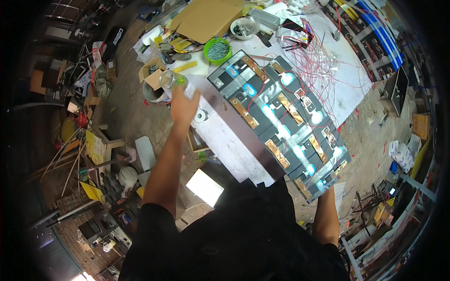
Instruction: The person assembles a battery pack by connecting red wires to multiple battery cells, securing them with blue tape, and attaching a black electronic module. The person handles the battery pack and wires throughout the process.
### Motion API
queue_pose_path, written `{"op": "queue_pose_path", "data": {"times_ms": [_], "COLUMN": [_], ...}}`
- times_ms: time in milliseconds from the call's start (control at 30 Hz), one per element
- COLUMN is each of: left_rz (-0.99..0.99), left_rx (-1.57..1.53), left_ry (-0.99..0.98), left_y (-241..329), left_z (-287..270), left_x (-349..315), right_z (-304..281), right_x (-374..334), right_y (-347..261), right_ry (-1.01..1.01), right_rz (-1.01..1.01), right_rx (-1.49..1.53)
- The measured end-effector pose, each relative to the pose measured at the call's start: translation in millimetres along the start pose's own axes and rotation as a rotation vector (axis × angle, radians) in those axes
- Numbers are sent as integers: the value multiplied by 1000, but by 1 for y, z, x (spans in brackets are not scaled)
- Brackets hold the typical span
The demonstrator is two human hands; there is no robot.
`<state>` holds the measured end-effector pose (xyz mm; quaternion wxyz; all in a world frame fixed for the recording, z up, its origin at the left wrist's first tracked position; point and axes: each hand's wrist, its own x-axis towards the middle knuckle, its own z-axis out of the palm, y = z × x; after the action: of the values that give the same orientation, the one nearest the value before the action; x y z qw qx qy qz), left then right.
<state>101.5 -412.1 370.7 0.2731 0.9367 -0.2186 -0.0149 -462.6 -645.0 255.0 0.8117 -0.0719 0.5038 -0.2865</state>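
One clear jar [172, 78] tilted, mouth upper left, left hand [183, 105] fingers gripping it, right hand hidden.

Black short-sleeved shirt, plain, no print visible. Sleeves end above the elbows; both forearms bare. Left hand [183, 107] bare: no glove, ring or watch seen. Right hand hidden behind the battery block, only the forearm shows.
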Motion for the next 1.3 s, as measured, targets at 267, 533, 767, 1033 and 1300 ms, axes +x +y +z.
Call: {"op": "queue_pose_path", "data": {"times_ms": [267,533,767,1033,1300], "left_rz": [-114,-15,-24,80,-84], "left_rx": [39,25,-347,38,241], "left_ry": [-264,-7,-24,-495,-329], "left_y": [-86,-98,-6,158,188], "left_z": [69,73,39,49,70], "left_x": [-58,33,19,82,70], "right_z": [-4,-6,-3,-3,-11], "right_x": [-5,-8,2,6,4], "right_y": [-1,3,-3,1,4], "right_ry": [14,25,13,-4,-26], "right_rz": [-4,-9,-25,-31,-46], "right_rx": [-43,-50,-14,42,111]}}
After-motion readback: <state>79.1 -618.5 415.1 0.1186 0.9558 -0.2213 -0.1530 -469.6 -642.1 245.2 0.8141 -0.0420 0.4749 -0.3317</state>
